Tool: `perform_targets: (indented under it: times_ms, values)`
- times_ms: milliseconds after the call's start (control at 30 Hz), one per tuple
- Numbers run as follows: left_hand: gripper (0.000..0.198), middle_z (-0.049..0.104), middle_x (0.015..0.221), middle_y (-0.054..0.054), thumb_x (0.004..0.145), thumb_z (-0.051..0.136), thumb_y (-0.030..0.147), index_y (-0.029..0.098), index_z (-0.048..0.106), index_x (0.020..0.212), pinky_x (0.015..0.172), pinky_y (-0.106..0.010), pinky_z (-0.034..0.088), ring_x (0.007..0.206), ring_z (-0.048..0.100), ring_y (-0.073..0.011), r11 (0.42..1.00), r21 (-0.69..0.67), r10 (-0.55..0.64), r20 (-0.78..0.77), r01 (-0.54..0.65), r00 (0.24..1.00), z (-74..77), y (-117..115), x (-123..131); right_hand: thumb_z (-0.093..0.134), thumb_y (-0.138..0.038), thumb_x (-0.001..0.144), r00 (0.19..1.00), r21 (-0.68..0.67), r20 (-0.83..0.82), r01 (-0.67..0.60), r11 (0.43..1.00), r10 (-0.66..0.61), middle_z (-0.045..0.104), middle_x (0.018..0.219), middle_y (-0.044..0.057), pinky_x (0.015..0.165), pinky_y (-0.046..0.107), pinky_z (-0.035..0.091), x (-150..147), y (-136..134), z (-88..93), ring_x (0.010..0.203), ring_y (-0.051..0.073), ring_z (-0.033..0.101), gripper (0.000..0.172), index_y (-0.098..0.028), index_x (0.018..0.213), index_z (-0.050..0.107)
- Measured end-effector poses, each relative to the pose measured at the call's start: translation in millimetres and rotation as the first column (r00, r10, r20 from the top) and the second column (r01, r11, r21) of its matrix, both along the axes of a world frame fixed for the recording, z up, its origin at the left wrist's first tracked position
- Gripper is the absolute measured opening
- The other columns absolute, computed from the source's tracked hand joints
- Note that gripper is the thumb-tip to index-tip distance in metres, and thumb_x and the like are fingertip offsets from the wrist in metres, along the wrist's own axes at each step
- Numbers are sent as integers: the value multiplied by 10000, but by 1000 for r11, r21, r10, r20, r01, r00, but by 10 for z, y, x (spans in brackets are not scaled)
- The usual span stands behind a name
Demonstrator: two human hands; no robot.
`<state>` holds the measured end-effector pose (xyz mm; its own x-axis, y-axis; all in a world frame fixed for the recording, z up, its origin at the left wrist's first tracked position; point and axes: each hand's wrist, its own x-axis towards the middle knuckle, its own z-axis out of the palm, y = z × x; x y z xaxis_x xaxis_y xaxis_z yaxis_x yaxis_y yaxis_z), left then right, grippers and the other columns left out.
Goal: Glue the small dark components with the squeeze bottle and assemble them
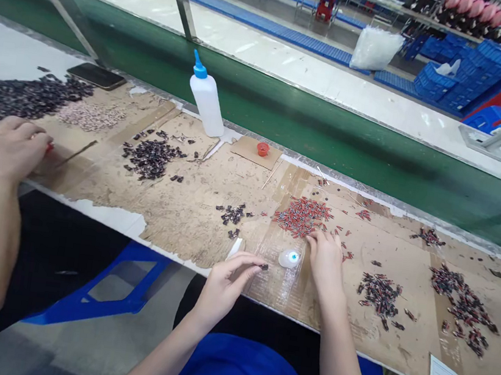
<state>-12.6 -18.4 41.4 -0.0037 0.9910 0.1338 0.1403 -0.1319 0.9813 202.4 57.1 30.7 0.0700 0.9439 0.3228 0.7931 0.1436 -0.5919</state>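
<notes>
My left hand (227, 286) pinches a small dark part (263, 267) between thumb and fingertips, just above the cardboard-covered table edge. My right hand (327, 256) reaches to the near edge of a pile of small red parts (302, 216). Its fingertips are drawn together there, and whatever they grip is hidden. Between my hands stands a small whitish bottle with a blue tip (289, 258). A little cluster of dark parts (232, 213) lies beyond my left hand. To the right of my right hand is a heap of dark-and-red pieces (379, 293).
At far left a co-worker's hand (6, 146) works near dark and pink piles. A white squeeze bottle with blue cap (207, 102), a red cup (262, 149) and a phone (96, 75) stand along the back edge. Behind runs a green conveyor belt (259, 118).
</notes>
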Motion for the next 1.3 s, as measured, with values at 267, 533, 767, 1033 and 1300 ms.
perform_targets:
  times_ms: [267,533,767,1033,1300]
  values:
    - [135,737,881,-55,879,605,222,214,732,923,769,-293,589,833,698,-183,995,95,14,-56,-8,998,162,29,158,559,-321,891,936,-72,-338,-132,989,100,723,890,69,693,302,541,-177,-833,645,800,196,675,208,-221,965,726]
    - [137,734,837,-58,892,599,215,211,736,899,716,-281,597,791,696,-180,982,168,-81,-42,87,996,260,8,296,642,-310,832,872,-115,-490,-76,990,10,734,814,66,628,277,579,-363,-958,647,710,185,693,141,-204,831,735]
    - [125,739,831,-55,867,625,186,204,749,881,714,-264,602,783,705,-172,991,105,-83,40,78,996,301,-27,334,661,-327,819,769,-196,-634,-65,978,-76,747,794,76,696,310,610,-396,-1001,556,709,193,717,163,-174,798,716]
    - [92,743,816,-52,811,676,176,191,764,828,755,-253,587,806,707,-176,991,-68,-100,197,115,975,375,-29,370,643,-239,843,760,-24,-650,-30,999,7,719,853,82,742,306,585,-432,-1038,427,805,186,693,88,-183,803,698]
    - [97,733,842,-45,798,671,152,190,750,839,792,-247,564,829,691,-161,986,-71,-133,202,150,970,405,-52,382,629,-157,841,827,90,-556,-35,995,79,717,829,70,723,310,572,-382,-1060,452,800,183,686,66,-187,819,684]
